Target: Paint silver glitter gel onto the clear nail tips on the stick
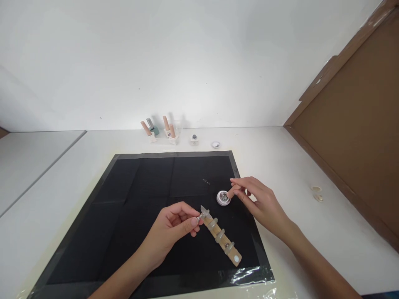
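Close to the upper end of a wooden strip [215, 231], my left hand [174, 226] pinches a small shiny silver piece [198, 218] between thumb and fingers. Several translucent nail tips [220, 236] sit crosswise along this strip, which lies slanted on the black mat. My right hand [262, 199] is closed on what looks like a peach-coloured nail polish cap [233, 191]. Its end is at the rim of a small round jar [219, 201] with silvery bits inside. Whether a brush is on the cap is hidden.
Along the back stand nail polish bottles [152, 138], a small squarish bottle with a dark top [194, 141] and a round lid [215, 145]. Two small pale round pieces [316, 189] lie at right. The black mat [149, 178] is taped down; a brown board [352, 124] borders the right.
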